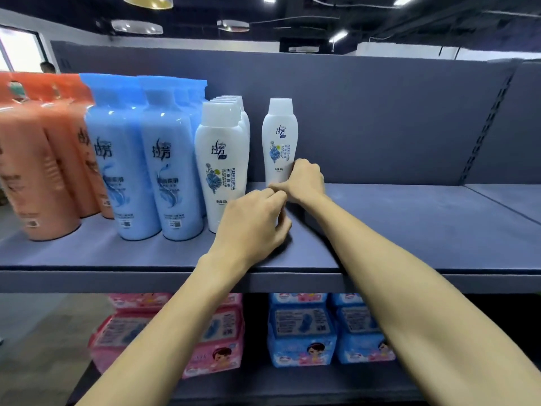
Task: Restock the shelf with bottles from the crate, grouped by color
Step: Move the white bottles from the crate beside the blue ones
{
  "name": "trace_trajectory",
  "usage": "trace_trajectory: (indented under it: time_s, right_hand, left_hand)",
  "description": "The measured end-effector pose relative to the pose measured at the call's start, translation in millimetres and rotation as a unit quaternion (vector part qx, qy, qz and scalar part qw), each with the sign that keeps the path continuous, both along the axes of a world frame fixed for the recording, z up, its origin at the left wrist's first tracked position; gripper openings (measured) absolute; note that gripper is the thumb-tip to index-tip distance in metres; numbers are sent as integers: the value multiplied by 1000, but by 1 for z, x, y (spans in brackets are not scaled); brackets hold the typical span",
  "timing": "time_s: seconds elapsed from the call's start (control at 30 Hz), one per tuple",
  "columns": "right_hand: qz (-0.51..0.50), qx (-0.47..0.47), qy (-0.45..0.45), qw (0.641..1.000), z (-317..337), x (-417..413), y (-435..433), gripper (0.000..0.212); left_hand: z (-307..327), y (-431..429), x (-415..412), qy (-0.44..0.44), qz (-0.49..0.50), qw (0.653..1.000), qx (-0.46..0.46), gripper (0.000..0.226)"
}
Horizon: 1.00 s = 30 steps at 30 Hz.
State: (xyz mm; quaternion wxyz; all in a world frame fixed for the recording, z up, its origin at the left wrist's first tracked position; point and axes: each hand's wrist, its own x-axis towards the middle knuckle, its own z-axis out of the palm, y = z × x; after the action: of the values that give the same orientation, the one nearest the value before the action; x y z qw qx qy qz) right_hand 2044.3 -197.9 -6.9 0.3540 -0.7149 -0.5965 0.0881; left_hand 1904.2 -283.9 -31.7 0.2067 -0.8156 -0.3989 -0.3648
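Left fingers (273,200) curled, right fingers (299,167) gripping bottle (279,136)

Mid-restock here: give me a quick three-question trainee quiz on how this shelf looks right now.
1. True or false: the orange bottles stand left of the blue bottles.
2. The packs below the bottle shelf are: A) pink and blue, B) green and yellow, C) all white.
3. Fill in: the right hand grips the lone white bottle, which stands to the ____ of the row of white bottles.
Key: 1 true; 2 A; 3 right.
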Motion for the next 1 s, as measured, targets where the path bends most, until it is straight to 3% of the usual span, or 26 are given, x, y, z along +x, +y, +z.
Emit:
trace_trajectory:
  time_s: [0.4, 1.0]
  right_hand:
    - [-3, 14, -29, 999, -2, -16, 24, 51]
    - [38, 34, 18, 999, -22, -3, 48, 30]
  left_hand:
    - [-2, -1, 0, -29, -10, 1000, 3, 13]
    - [-2, -3, 0, -28, -44, 999, -11, 13]
